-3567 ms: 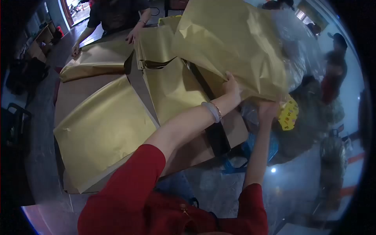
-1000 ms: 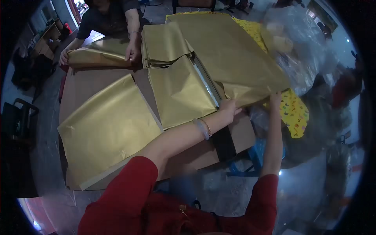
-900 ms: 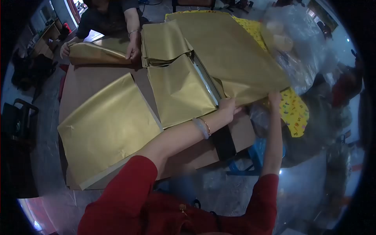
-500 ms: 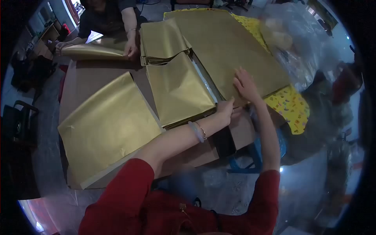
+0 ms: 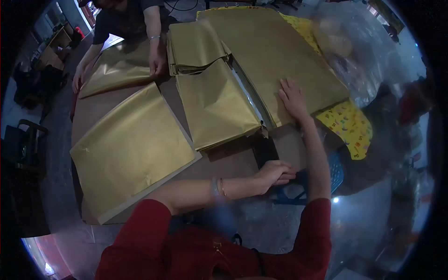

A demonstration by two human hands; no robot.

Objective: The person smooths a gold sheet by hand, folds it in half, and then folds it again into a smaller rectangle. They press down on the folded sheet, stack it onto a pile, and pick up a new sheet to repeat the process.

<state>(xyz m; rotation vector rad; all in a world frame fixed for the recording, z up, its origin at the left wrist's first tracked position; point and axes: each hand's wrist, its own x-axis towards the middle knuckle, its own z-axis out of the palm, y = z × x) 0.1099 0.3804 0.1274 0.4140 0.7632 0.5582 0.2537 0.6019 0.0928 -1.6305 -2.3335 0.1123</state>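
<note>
My right hand (image 5: 293,99) lies flat with its fingers spread on a large dull-gold sheet (image 5: 266,46), near that sheet's front edge. My left hand (image 5: 275,176) is at the table's front edge, its fingers curled together; whether anything is in them is hidden. A dark flat strip (image 5: 265,151) lies just beyond it. Left of the large sheet is a stack of shiny gold sheets (image 5: 219,109), its top one creased. Another gold sheet (image 5: 133,151) with a pale border lies flat at the left.
Across the table, a person (image 5: 133,23) has both hands on a bent gold sheet (image 5: 116,70). A second gold stack (image 5: 193,44) lies at the back middle. Yellow patterned material (image 5: 347,128) hangs at the right, above a blue plastic stool (image 5: 335,170). Clear plastic (image 5: 359,60) is bunched behind.
My left hand has moved from the large sheet's front corner toward me. My right hand stays on the sheet. The other person's gold sheet has been lowered toward the table.
</note>
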